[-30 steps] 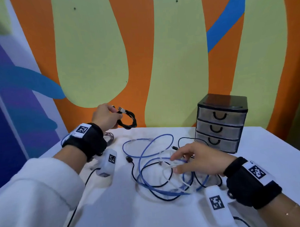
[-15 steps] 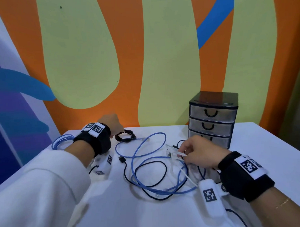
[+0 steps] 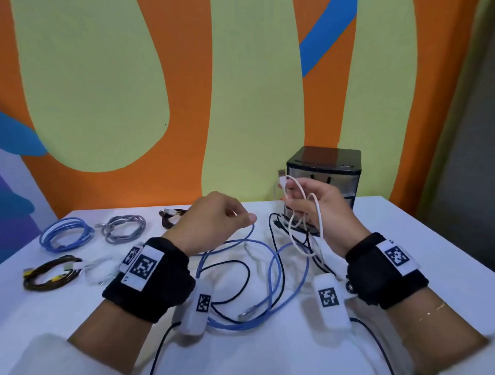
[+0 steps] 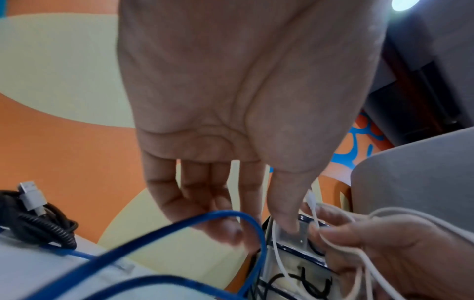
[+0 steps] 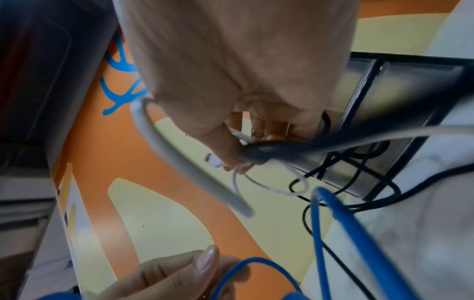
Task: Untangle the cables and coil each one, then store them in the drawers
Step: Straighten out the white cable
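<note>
A loose tangle of a blue cable (image 3: pixel 234 241) and a black cable (image 3: pixel 249 275) lies on the white table (image 3: pixel 411 251) between my hands. My right hand (image 3: pixel 294 202) is raised in front of the drawer unit (image 3: pixel 324 156) and grips a white cable (image 3: pixel 282 183). The cable's plug points up and its loops hang down to the table. In the left wrist view the white cable (image 4: pixel 384 211) runs through the right hand's fingers (image 4: pixel 333 233). My left hand (image 3: pixel 241 218) hovers over the tangle with loosely curled fingers (image 4: pixel 225 203) and holds nothing. All three drawers look closed.
Coiled cables lie at the left of the table: a blue coil (image 3: pixel 65 235), a grey coil (image 3: pixel 124 229), a dark coil (image 3: pixel 171 216) at the back, a black-and-yellow coil (image 3: pixel 51 274) and a white coil (image 3: pixel 99 272). The painted wall stands just behind.
My left hand set the dark coil down at the back and moved right over the tangle. My right hand lifted the white cable off the table up to the drawer unit.
</note>
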